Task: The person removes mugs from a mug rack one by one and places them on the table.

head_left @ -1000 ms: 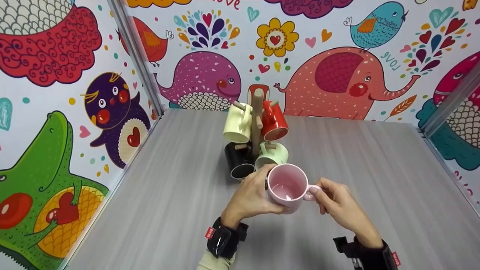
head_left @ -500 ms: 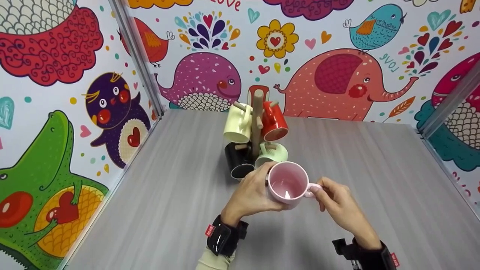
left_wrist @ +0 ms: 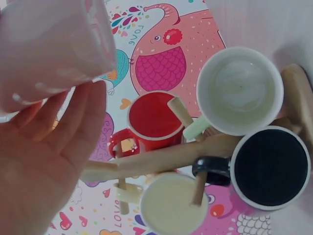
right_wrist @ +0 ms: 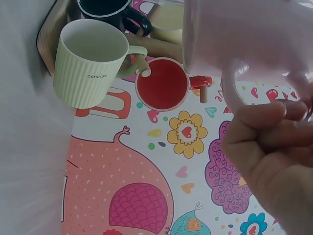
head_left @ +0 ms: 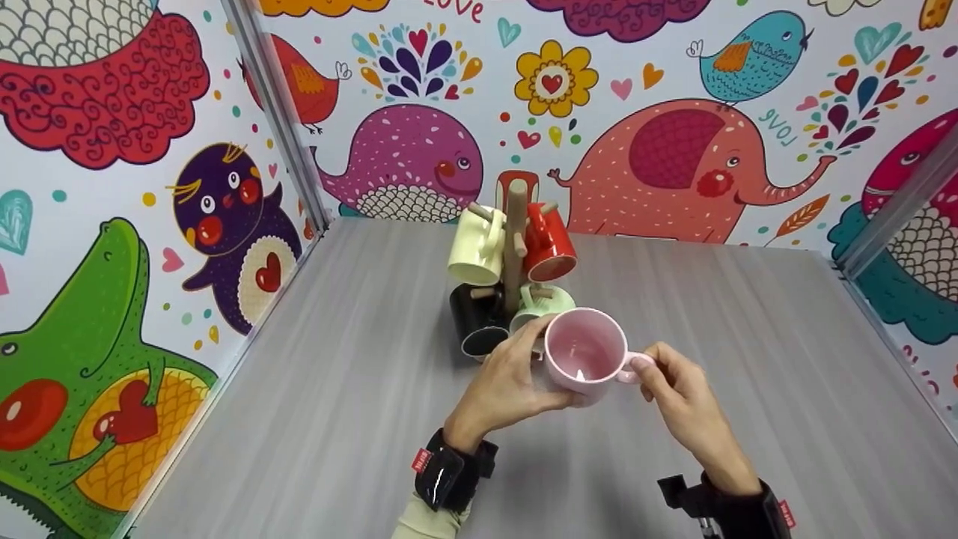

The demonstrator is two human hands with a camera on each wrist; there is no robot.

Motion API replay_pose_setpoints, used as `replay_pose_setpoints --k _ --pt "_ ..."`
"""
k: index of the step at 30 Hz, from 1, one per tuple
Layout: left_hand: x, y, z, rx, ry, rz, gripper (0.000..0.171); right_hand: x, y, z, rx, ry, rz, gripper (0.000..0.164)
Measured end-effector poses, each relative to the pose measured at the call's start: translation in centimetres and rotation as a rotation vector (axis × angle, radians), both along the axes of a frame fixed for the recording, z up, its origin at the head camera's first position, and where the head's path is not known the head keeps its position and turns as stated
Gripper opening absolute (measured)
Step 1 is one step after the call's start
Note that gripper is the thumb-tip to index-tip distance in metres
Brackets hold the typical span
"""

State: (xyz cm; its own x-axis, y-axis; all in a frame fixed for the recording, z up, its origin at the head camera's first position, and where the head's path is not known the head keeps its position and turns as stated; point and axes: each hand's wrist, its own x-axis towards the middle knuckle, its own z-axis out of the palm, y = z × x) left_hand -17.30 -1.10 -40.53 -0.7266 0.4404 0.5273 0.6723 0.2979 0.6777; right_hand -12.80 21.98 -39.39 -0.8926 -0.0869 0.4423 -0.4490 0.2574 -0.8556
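Note:
A pink mug (head_left: 586,352), its mouth tipped up toward the head camera, is held in both hands in front of the mug tree. My left hand (head_left: 503,385) grips its body from the left, with the thumb along the near side. On the other side, my right hand (head_left: 687,400) pinches the handle (head_left: 635,367) between thumb and fingers. Behind the pink mug, a light green ribbed mug (right_wrist: 90,68) hangs on a lower peg and is partly covered in the head view. The wooden mug tree (head_left: 516,213) also carries a black mug (left_wrist: 270,166) low on the left.
Higher on the tree hang a cream mug (head_left: 475,258) at left and a red mug (head_left: 551,247) at right. A bare peg (head_left: 518,244) points forward between them. Printed walls (head_left: 404,165) enclose the grey table (head_left: 359,359) at the back and sides.
The pink mug and both hands have shifted slightly to the right and away from the person, toward the tree's right side. The grip on the mug looks the same.

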Motion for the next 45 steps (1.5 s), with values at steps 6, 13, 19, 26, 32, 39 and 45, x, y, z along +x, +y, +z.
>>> replay_pose_setpoints --k 6,13,19,26,32,39,45 --pt "-0.1 -0.4 0.0 0.017 -0.031 0.029 0.065 -0.1 1.0 0.3 -0.051 -0.084 -0.153 0.02" --pt "-0.1 -0.7 -0.1 -0.024 0.048 0.096 0.038 -0.5 1.9 0.5 -0.16 -0.178 -0.355 0.026" --pt "-0.1 -0.7 -0.1 -0.096 0.12 0.174 0.026 -1.1 2.6 0.4 -0.262 -0.228 -0.475 0.026" --pt "0.0 -0.7 -0.5 -0.247 0.286 0.281 0.022 -1.7 3.1 -0.3 -0.377 -0.246 -0.536 0.025" --pt "-0.1 -0.7 -0.8 -0.313 0.325 0.324 0.021 -2.1 3.4 -1.0 -0.434 -0.232 -0.58 0.025" --pt "0.0 -1.1 -0.8 -0.384 0.344 0.384 0.022 -2.7 3.9 -1.8 -0.418 -0.234 -0.628 0.027" --pt "0.1 -1.1 -0.8 -0.434 0.366 0.411 0.022 -3.0 4.6 -2.4 -0.453 -0.263 -0.636 0.029"
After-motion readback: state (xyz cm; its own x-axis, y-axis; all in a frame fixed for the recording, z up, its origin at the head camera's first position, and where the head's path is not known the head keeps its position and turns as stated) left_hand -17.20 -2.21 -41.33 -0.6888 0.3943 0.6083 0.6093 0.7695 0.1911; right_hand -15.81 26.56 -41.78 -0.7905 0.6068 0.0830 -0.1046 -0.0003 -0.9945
